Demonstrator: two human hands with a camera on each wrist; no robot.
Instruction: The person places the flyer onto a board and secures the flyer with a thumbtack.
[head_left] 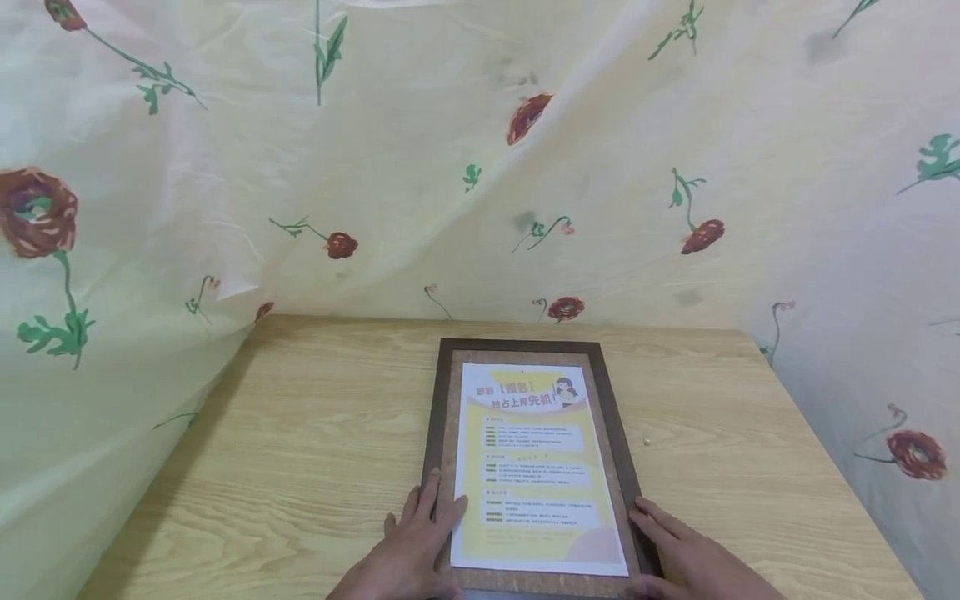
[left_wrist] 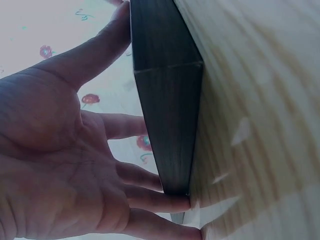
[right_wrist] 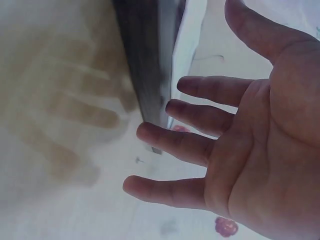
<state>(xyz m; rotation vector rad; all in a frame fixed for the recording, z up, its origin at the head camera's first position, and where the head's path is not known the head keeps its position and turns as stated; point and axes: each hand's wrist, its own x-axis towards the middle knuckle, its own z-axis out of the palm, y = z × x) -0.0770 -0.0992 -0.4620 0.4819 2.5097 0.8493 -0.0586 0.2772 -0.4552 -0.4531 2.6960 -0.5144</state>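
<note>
A dark-framed cork board (head_left: 525,344) lies flat on a wooden table, face up. On its cork sits a yellow and white printed sheet (head_left: 536,487) with a cartoon figure near its top. My left hand (head_left: 408,550) touches the lower left side of the frame, fingers stretched out and thumb over its near end. In the left wrist view that hand (left_wrist: 80,160) lies along the dark side of the frame (left_wrist: 167,110). At the lower right side is my right hand (head_left: 690,554), fingers straight; the right wrist view has them (right_wrist: 185,142) beside the frame edge (right_wrist: 142,65).
The wood-grain table (head_left: 322,433) extends on both sides of the board. A tiny shiny object (head_left: 647,441) lies right of the frame. Behind and at the sides hangs a pale floral cloth (head_left: 420,183), meeting the table's far edge.
</note>
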